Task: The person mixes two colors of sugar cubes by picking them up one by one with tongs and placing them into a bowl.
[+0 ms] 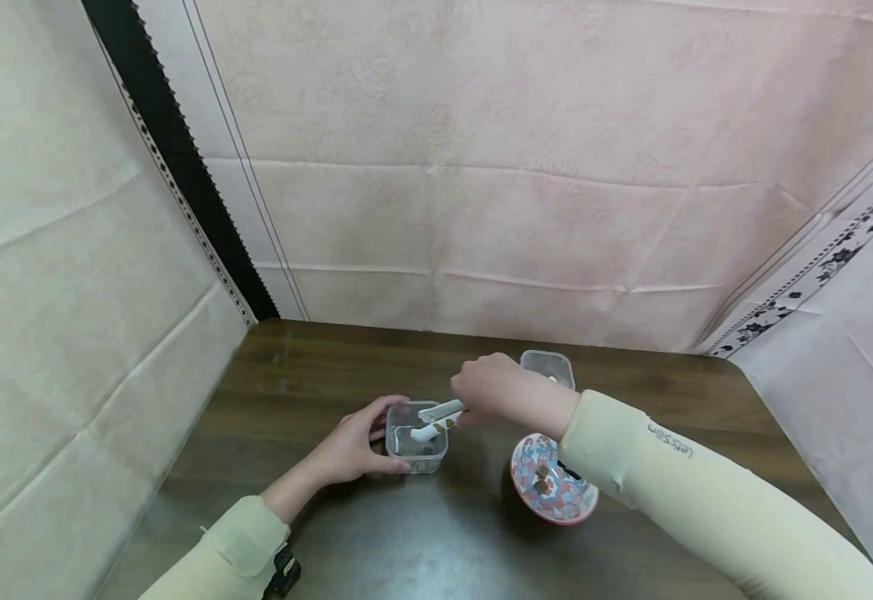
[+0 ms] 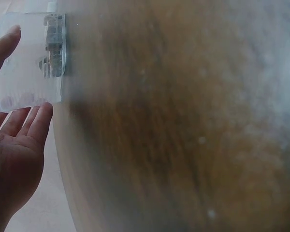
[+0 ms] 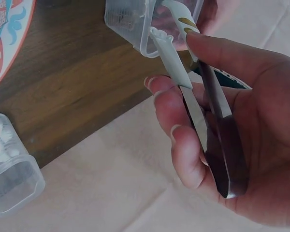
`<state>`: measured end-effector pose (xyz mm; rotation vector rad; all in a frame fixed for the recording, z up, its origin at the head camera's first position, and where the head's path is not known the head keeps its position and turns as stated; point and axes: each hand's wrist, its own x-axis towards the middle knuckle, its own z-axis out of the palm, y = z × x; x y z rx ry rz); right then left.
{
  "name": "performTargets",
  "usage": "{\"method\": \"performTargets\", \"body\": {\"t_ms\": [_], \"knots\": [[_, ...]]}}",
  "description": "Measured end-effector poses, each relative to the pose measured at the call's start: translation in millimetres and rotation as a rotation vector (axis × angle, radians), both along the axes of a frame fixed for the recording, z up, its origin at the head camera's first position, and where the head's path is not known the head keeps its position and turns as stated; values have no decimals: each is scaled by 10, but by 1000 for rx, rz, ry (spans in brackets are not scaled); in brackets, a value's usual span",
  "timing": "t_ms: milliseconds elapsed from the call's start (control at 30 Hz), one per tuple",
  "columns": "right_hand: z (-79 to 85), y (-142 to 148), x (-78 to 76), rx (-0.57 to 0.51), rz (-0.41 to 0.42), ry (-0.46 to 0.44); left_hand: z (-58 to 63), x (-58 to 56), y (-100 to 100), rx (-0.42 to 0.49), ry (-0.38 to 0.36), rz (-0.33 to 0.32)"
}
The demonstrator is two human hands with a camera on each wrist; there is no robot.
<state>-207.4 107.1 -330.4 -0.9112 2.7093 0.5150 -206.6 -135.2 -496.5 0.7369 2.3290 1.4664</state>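
Observation:
My left hand (image 1: 352, 446) grips a clear plastic container (image 1: 416, 463) on the table, thumb on its near side and fingers on its far side. In the left wrist view the thumb and fingertips press the walls of the container (image 2: 29, 72). My right hand (image 1: 492, 387) holds small metal tongs (image 3: 198, 118) with white tips, thumb on one arm and fingers round the other. The white tongs tips (image 1: 425, 432) reach over the container's opening, spread slightly apart. In the right wrist view nothing shows between the tips.
A round dish (image 1: 549, 492) with a blue and red floral pattern and small brown pieces in it stands under my right forearm. Behind it is another clear container (image 1: 547, 362), holding white pieces (image 3: 2, 140). Pale cloth (image 1: 436, 208) hangs behind the wooden table (image 1: 316, 367).

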Motion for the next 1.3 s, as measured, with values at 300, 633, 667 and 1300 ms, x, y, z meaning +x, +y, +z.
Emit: {"method": "performTargets", "body": {"t_ms": [300, 633, 667, 1300], "knots": [[-45, -142, -48, 37, -2, 30, 18, -5, 8, 13, -20, -13], [-146, -325, -88, 63, -30, 12, -4, 3, -9, 10, -24, -1], [-155, -343, -91, 73, -29, 15, -5, 1, -9, 11, -22, -1], [-231, -485, -47, 108, 22, 55, 19, 9, -15, -3, -30, 4]]}}
